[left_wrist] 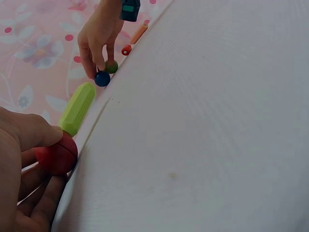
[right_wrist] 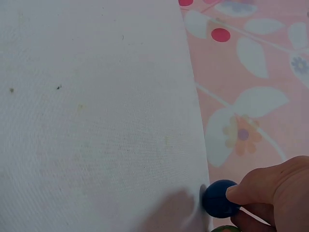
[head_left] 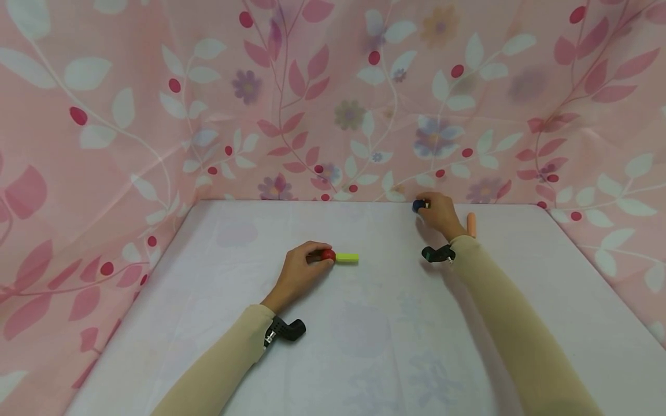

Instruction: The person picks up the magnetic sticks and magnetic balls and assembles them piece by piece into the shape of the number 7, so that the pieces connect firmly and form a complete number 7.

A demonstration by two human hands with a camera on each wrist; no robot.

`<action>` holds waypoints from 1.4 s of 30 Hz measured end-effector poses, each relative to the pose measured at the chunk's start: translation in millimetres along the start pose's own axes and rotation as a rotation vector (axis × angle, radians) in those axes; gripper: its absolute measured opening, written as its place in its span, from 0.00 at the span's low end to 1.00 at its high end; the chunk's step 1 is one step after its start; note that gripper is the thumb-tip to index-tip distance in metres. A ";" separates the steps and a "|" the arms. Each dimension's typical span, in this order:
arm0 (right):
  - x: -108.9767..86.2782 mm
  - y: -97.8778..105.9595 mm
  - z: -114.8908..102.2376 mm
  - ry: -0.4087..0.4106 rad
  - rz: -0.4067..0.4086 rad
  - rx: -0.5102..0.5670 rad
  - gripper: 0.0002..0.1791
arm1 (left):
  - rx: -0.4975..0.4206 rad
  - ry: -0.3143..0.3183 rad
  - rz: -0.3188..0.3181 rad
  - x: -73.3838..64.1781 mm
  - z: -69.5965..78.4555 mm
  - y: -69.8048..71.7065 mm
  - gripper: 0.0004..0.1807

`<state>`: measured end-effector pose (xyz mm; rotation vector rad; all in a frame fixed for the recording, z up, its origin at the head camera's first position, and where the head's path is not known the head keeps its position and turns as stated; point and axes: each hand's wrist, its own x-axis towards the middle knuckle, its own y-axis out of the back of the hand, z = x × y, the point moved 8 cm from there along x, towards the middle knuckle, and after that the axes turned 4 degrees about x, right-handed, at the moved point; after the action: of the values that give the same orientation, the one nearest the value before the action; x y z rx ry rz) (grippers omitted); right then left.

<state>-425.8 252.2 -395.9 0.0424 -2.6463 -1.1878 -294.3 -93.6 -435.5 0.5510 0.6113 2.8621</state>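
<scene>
My left hand (head_left: 302, 270) pinches a red ball (left_wrist: 57, 155) between thumb and fingers. Directly beyond that ball lies a ridged yellow-green stick (head_left: 347, 257); whether the two are joined, I cannot tell. At the far edge of the table, my right hand (head_left: 439, 214) grips a dark blue ball (right_wrist: 221, 198) with thumb and fingers. Beside the blue one, a green ball (left_wrist: 111, 66) sits under the same hand, mostly hidden in the right wrist view. An orange stick (head_left: 471, 224) lies to the right of that hand, and a small red-orange piece (left_wrist: 126, 50) shows near it.
A white cloth covers the table (head_left: 364, 341). Pink flowered fabric (head_left: 322, 104) hangs behind it and along both sides. Each wrist carries a black camera mount, such as the left one (head_left: 291, 329).
</scene>
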 end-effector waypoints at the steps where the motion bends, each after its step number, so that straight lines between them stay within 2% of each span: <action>1: 0.3 -0.6 0.3 0.002 0.002 -0.006 0.22 | 0.000 0.000 0.000 0.1 0.2 0.0 0.17; 8: 0.0 -5.4 3.4 -0.037 -0.026 -0.010 0.22 | 0.022 0.014 -0.002 0.7 -0.9 -0.1 0.17; 14: -1.9 -9.0 2.2 -0.016 -0.051 -0.020 0.22 | 0.023 -0.002 0.009 0.5 -0.4 -0.1 0.16; 24: -6.1 -12.4 3.2 -0.043 -0.078 -0.008 0.24 | 0.026 -0.005 0.002 -0.3 -0.8 -1.0 0.16; 33: -12.5 -4.7 8.7 -0.041 -0.029 0.023 0.23 | 0.036 0.002 0.001 -0.8 -0.1 -0.6 0.16; 42: -17.8 -0.1 2.5 -0.013 -0.006 0.029 0.22 | 0.036 0.010 0.004 -0.6 -1.8 -0.7 0.16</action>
<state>-409.1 256.2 -401.2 0.0486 -2.6760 -1.1560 -294.4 -93.7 -437.5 0.5445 0.6658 2.8643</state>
